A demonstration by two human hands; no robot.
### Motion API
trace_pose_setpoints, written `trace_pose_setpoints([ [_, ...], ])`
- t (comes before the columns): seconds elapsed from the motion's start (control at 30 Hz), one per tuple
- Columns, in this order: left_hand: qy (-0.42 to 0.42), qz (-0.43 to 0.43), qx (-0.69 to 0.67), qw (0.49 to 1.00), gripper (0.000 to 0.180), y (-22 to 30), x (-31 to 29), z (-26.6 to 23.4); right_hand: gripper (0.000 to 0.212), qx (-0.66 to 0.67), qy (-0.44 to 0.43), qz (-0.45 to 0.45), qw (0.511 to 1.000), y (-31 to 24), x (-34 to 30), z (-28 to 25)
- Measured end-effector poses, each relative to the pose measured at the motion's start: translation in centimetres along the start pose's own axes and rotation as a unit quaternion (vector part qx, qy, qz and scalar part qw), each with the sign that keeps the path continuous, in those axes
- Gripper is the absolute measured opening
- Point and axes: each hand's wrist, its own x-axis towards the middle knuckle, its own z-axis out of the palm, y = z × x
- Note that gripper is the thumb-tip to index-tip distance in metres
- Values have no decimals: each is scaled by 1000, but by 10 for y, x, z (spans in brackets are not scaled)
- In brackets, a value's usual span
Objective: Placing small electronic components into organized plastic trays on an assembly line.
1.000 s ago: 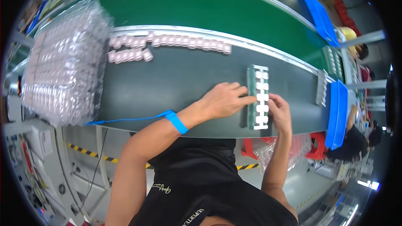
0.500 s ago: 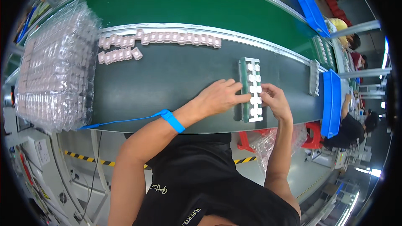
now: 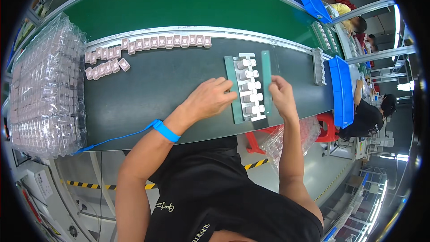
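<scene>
A pale rack (image 3: 245, 99) bearing two columns of small white blocky parts lies on the dark work surface before me. Along its left side runs a green strip (image 3: 237, 113); my left hand (image 3: 208, 100) has its fingers closed at that strip's edge. On the other side, a second green strip (image 3: 266, 62) stands a little apart from the rack, pinched between the thumb and fingers of my right hand (image 3: 282, 95). A blue wrist strap (image 3: 165, 131) with a cord circles my left wrist.
Small pink parts (image 3: 168, 41) line the rail at the back left. Clear plastic-wrapped stacked trays (image 3: 47, 89) fill the left end. At right are another rack (image 3: 319, 66) and a blue bin (image 3: 341, 92). The green conveyor (image 3: 179, 4) runs beyond the rail. Other people work at far right.
The right-hand green strip now stands away from the rack, held in my right hand. The rack's parts now show more from the side. My whole view has shifted slightly.
</scene>
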Motion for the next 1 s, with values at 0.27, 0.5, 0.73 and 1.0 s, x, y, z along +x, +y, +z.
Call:
trace_pose_setpoints([
  [0.27, -2, 6, 41, 999, 20, 4, 1, -6, 44, 56, -15, -44, 997, -70, -44, 40],
  [0.5, 18, -47, -12, 999, 6, -10, -19, -36, 60, -80, -52, -122, 988, -74, -85, 115],
  [0.73, 169, -208, 21, 963, 12, -29, -19, -61, 63, -291, -10, -169, 942, -62, -86, 141],
  [1.0, 140, -218, 18, 966, 16, -29, -20, -57, 49, -239, -27, -202, 949, -65, -79, 140],
])
